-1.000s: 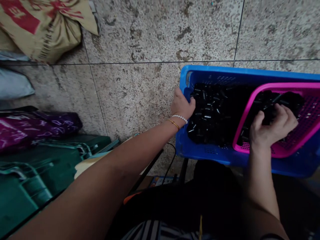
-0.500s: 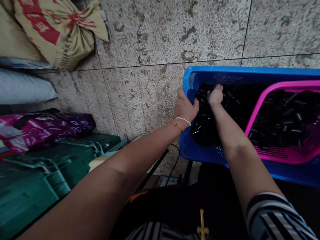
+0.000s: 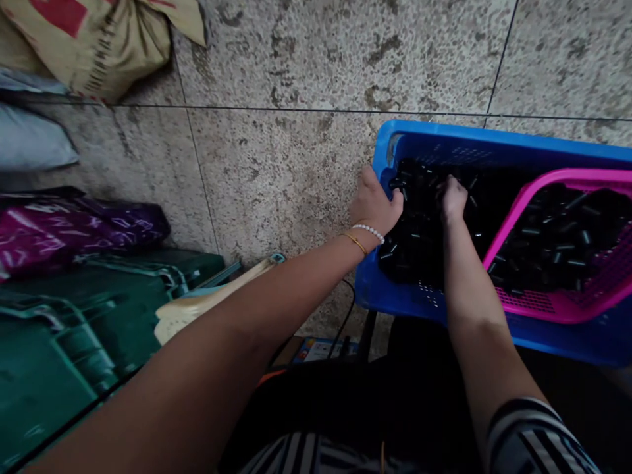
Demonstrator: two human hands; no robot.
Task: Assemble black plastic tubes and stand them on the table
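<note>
A blue plastic basket (image 3: 494, 135) holds a heap of small, shiny black cylindrical pieces (image 3: 415, 230). At its left end, my left hand (image 3: 376, 205) is closed around the rim, thumb on the inner side. My right hand (image 3: 454, 197) reaches down into the black pieces with its fingers curled. The fingertips are lost among the dark pieces, so whatever they hold does not show. Inside the basket's right part sits a pink basket (image 3: 557, 309) with more of these black pieces in it.
Speckled tile floor (image 3: 276, 171) lies beyond the blue basket. To the left are a tan sack (image 3: 118, 59), a purple bag (image 3: 99, 230), green crates (image 3: 133, 283) and a cream-coloured item (image 3: 207, 299) partly behind my left forearm. A dark cable (image 3: 351, 306) hangs near the basket's left front corner.
My right hand has shifted right within the black pieces, and its fingers look more curled. My left hand stays at the basket's end. The whole view has shifted slightly.
</note>
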